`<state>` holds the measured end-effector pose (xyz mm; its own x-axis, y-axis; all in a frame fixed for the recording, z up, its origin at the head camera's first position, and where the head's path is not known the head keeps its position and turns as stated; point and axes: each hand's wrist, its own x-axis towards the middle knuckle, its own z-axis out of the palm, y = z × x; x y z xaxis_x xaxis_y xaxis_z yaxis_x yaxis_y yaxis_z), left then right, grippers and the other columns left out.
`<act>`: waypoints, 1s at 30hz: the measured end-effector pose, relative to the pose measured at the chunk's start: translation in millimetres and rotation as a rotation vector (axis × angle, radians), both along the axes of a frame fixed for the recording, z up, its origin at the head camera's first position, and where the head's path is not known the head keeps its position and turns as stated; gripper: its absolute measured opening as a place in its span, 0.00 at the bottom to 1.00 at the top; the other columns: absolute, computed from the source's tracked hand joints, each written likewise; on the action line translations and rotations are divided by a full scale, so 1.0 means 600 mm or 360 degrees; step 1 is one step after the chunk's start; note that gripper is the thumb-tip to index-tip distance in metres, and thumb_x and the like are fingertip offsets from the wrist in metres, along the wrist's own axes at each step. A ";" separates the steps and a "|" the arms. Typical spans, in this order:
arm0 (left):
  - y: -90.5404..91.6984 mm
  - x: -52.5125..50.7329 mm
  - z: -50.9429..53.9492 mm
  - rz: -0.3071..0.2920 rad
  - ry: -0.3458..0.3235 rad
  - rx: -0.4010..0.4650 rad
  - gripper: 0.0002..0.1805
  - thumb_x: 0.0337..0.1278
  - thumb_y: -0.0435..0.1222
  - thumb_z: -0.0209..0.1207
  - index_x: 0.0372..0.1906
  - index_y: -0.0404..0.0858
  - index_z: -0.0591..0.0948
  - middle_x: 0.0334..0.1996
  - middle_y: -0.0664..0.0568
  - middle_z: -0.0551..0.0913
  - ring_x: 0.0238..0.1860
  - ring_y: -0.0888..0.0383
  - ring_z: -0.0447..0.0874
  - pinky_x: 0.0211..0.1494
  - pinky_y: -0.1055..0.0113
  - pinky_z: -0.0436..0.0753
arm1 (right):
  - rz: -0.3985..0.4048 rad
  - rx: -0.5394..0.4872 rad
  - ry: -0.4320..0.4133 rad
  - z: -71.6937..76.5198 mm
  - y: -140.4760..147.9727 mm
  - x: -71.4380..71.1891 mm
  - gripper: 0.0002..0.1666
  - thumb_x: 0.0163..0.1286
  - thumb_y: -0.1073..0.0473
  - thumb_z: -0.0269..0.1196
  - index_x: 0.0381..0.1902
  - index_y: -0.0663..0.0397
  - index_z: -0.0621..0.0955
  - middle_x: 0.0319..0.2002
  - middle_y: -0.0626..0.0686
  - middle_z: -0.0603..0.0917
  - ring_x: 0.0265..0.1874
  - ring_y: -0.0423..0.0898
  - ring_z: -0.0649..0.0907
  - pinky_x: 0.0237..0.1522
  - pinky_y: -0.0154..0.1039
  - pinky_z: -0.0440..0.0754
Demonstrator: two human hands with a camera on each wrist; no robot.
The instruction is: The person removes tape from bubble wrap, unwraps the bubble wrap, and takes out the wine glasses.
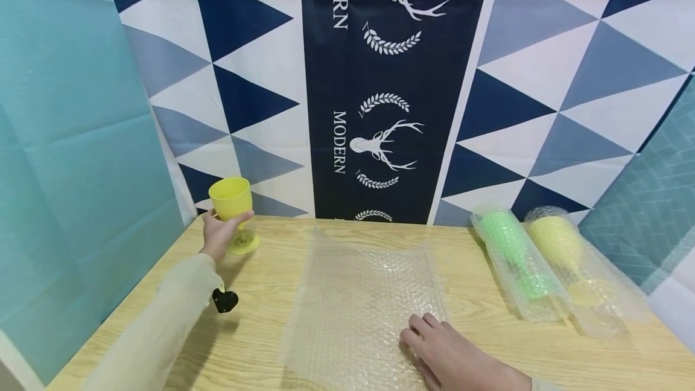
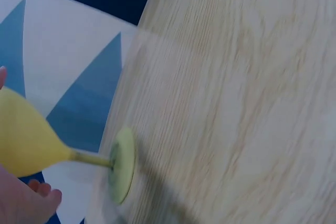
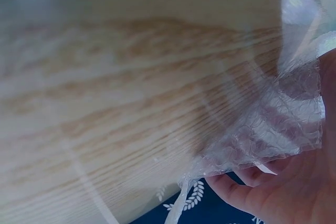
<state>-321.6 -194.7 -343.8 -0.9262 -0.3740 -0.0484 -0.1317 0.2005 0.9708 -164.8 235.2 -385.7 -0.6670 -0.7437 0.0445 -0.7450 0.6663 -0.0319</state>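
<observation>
At the table's back left, my left hand [image 1: 219, 234] grips a yellow goblet [image 1: 231, 199] around the lower bowl. The goblet is upright, its round foot at the tabletop. In the left wrist view the goblet's bowl [image 2: 26, 135] shows beside part of the left hand [image 2: 23, 200]. A sheet of clear bubble wrap [image 1: 364, 294] lies flat at the middle. Over its right edge, my right hand [image 1: 453, 355] has bent fingers. The right wrist view shows bubble wrap [image 3: 262, 129] held against the fingers of the right hand [image 3: 283, 187]; the fingertips are partly hidden.
At the right of the wooden table [image 1: 260, 330] lie a green goblet [image 1: 507, 246] and a pale yellow goblet [image 1: 559, 246], each wrapped in bubble wrap. A patterned cloth [image 1: 271, 155] hangs behind the table, with a teal cloth [image 1: 81, 168] on the left. A black heart-shaped tag [image 1: 225, 300] hangs at the left cuff.
</observation>
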 end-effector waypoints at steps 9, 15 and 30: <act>0.025 0.013 0.003 0.0039 -0.0149 0.0111 0.59 0.50 0.52 0.66 0.74 0.35 0.39 0.72 0.37 0.53 0.73 0.44 0.55 0.77 0.48 0.55 | 0.0025 -0.0014 0.0055 0.004 0.003 -0.001 0.14 0.65 0.56 0.61 0.47 0.40 0.72 0.37 0.39 0.70 0.34 0.36 0.67 0.29 0.29 0.67; 0.040 0.022 0.000 -0.0077 -0.0218 0.0135 0.50 0.51 0.49 0.66 0.71 0.33 0.51 0.69 0.40 0.58 0.67 0.47 0.60 0.74 0.50 0.62 | 0.0018 -0.0016 0.0050 0.005 0.002 -0.001 0.13 0.65 0.56 0.61 0.46 0.40 0.73 0.37 0.39 0.70 0.34 0.36 0.67 0.29 0.29 0.67; 0.087 0.056 0.008 -0.0442 -0.0429 -0.0114 0.57 0.55 0.53 0.62 0.75 0.30 0.41 0.75 0.33 0.45 0.75 0.37 0.47 0.76 0.43 0.54 | 0.0070 -0.0039 0.0130 -0.004 0.004 0.001 0.15 0.62 0.56 0.62 0.46 0.42 0.73 0.37 0.39 0.71 0.34 0.36 0.67 0.30 0.30 0.69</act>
<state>-287.8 -142.2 -339.1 -0.9502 -0.1219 -0.2867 -0.3113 0.3303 0.8911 -164.0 237.4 -388.3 -0.6270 -0.7703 0.1161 -0.7744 0.6325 0.0144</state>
